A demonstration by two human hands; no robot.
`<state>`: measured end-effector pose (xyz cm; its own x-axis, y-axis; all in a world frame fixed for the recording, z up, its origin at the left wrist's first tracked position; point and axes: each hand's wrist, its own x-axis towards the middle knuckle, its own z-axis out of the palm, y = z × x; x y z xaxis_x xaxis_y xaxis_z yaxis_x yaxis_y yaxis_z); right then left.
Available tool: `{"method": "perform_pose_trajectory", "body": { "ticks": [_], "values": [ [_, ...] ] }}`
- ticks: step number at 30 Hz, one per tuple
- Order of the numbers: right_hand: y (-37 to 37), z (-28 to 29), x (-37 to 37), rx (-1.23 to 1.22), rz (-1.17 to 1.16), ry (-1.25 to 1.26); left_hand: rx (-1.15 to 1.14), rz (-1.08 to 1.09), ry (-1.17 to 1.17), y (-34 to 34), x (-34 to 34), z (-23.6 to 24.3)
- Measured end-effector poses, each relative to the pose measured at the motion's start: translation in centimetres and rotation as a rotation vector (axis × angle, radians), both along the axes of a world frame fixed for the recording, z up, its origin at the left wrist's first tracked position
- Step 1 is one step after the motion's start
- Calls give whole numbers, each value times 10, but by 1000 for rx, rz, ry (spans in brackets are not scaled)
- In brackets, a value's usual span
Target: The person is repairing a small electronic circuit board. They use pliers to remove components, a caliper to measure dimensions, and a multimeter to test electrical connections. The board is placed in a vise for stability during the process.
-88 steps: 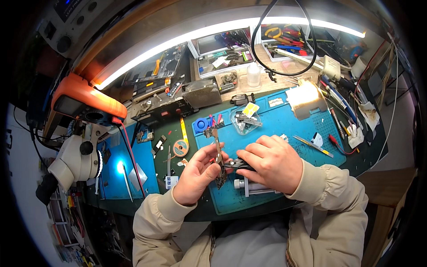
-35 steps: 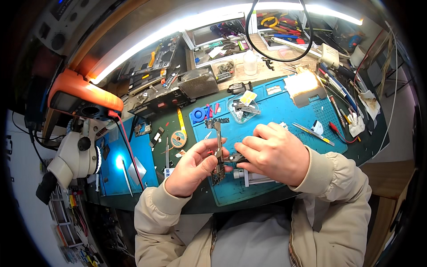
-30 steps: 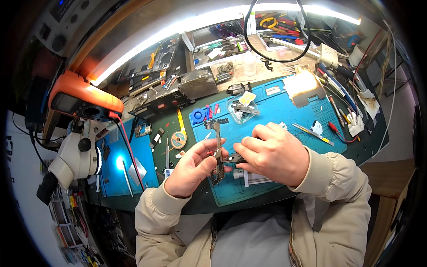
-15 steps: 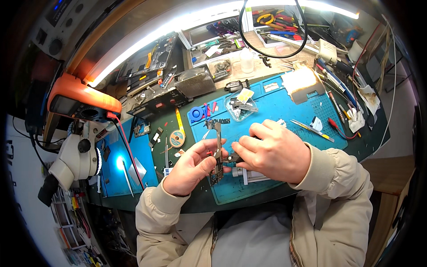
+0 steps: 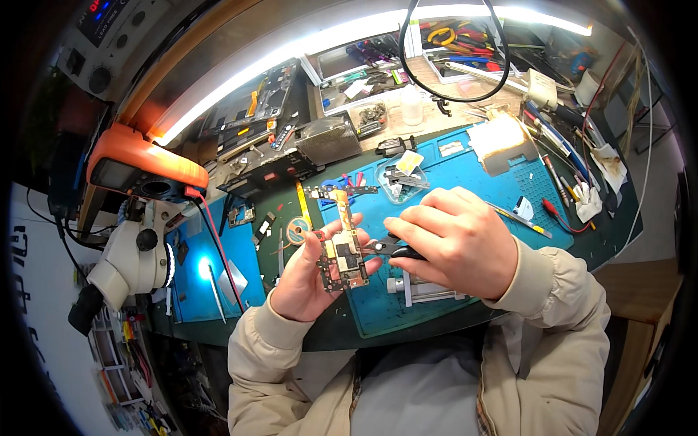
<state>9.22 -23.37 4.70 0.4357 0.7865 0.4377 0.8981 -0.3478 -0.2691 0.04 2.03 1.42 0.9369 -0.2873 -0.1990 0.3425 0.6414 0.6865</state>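
Note:
My left hand is closed on a phone circuit board, thumb along its left edge and fingers behind it. The board stands upright with its chip-covered face toward me, and a narrow strip runs up from it to a crosspiece at the top. Closed round a small pair of black-handled pliers, my right hand brings their metal jaws to the board's right edge. Whether the jaws grip the edge is too small to tell. A silver metal clamp fixture lies on the mat below my right hand.
Beyond my hands on the blue work mat stands a clear tub of small parts. Tweezers lie to the right. An orange multimeter and a white microscope occupy the left; a solder reel lies beside my left hand.
My left hand has turned the board from nearly edge-on to face me. The pliers' jaws and handles now show more plainly at its right edge. The whole view has shifted slightly.

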Motion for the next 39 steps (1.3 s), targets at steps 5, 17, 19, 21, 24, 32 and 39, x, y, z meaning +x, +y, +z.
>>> {"method": "perform_pose_trajectory", "body": {
  "ticks": [5, 17, 19, 21, 24, 32, 39],
  "values": [
    [3, -3, -2, 32, 10, -53, -11, -7, 22, -3, -1, 4],
    [5, -9, -1, 83, 32, -79, 11, -24, 6, -2, 0, 0],
    [5, -12, -1, 74, 45, -54, 10, -18, 19, -2, -1, -1],
    [6, -12, -2, 96, 22, -112, 10, 13, 36, -3, -1, 1],
    [7, -9, -5, 76, 5, -226, -78, 25, 69, -4, -1, -4],
    [20, -5, -14, 63, -62, -347, -125, 78, 68, -4, 0, -7],
    [-21, -2, -15, 147, -339, -24, -119, 67, 47, -8, 4, -13]
  ]
}}
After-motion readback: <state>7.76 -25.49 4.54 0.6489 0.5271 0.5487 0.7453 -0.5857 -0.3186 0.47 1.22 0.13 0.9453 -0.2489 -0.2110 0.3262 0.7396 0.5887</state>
